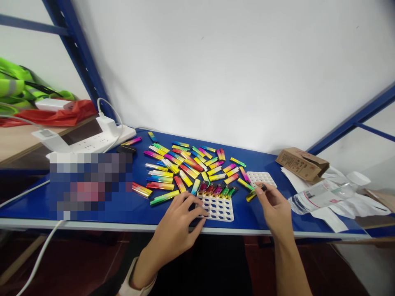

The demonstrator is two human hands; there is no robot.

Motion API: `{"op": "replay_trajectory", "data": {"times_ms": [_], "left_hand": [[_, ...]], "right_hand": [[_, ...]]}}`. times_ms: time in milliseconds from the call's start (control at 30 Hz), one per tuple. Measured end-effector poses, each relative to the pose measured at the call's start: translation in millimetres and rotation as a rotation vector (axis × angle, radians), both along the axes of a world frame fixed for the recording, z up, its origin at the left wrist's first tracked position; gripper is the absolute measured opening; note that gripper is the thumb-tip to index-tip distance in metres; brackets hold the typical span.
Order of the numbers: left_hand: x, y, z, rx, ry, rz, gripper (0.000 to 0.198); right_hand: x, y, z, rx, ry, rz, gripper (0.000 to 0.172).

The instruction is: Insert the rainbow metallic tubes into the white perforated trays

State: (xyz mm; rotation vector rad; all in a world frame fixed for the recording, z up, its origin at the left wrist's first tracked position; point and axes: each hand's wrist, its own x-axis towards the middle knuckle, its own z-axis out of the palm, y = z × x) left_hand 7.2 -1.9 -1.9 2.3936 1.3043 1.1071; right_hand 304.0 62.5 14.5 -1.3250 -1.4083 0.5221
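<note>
My left hand (175, 226) rests with its fingertips on the left edge of a white perforated tray (220, 213) and seems to hold nothing. Several slim gradient-coloured sticks, apparently disposable vapes (182, 168), lie scattered on the blue table top (148, 209). A row of them stands tilted in the tray's far holes (216, 190). My right hand (273, 207) pinches a yellow-green stick with a black end (254, 193) between thumb and fingers. A second white perforated tray (261, 179) lies just beyond that hand.
A white power strip (101, 142) with a plugged-in charger sits at the table's left, beside a pixelated patch (91, 185). To the right lie a cardboard box (302, 164) and a plastic water bottle (321, 196) on white papers. A white wall rises behind the table.
</note>
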Motion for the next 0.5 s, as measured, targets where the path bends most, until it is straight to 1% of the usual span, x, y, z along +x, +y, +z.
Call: {"op": "replay_trajectory", "data": {"times_ms": [67,100,133,233,300,400,500], "left_hand": [[-1.0,-0.9,1.5,-0.014,0.002,-0.014,0.016],[-1.4,-1.2,1.7,-0.020,-0.001,-0.018,0.017],[-1.8,-1.2,1.4,-0.023,-0.006,-0.021,0.019],[-2.1,0.4,-1.9,-0.027,-0.022,-0.020,0.024],[-1.7,2.1,-4.6,-0.031,-0.021,-0.015,0.026],[-1.0,3.3,-5.6,-0.034,-0.010,-0.008,0.027],[-0.9,2.3,-1.8,-0.033,-0.008,-0.017,0.029]], "right_hand": [[-3.2,-1.6,2.6,0.058,0.034,-0.026,0.038],[-5.4,-3.0,3.9,0.078,0.066,-0.003,0.036],[-8.0,-4.6,5.0,0.091,0.113,0.046,0.033],[-17.1,-10.5,7.2,0.097,0.327,0.265,0.026],[-23.4,-14.1,7.1,0.080,0.440,0.349,0.025],[-32.4,-17.5,3.4,-0.010,0.557,0.424,0.031],[-41.1,-18.3,-3.8,-0.114,0.637,0.489,0.048]]}}
